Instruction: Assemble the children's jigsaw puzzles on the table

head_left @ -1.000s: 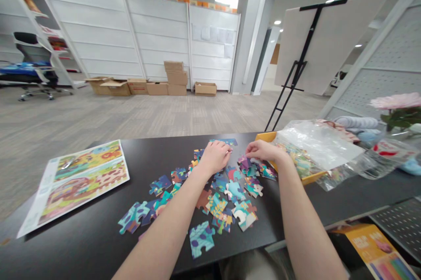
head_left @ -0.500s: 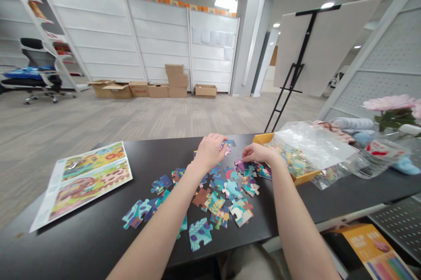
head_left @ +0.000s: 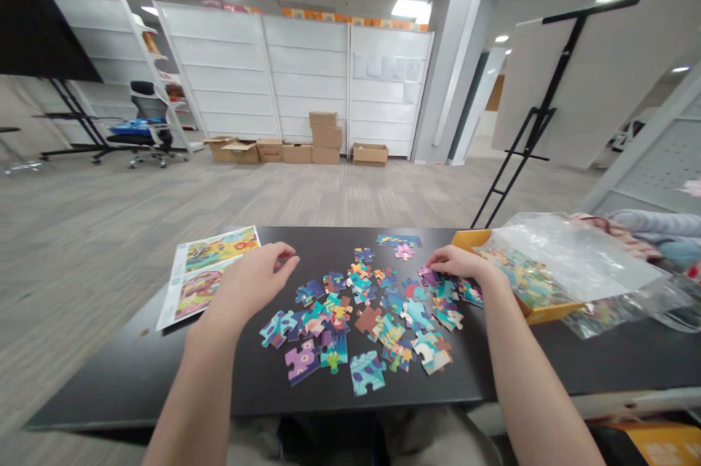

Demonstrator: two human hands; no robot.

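Where puzzle pieces [head_left: 368, 321] end, black tabletop [head_left: 438, 387] runs to the edge.

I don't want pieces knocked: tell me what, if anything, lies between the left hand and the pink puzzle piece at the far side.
A mostly blue piece lies flat between the left hand and the pink puzzle piece. The hand could probably pass above it.
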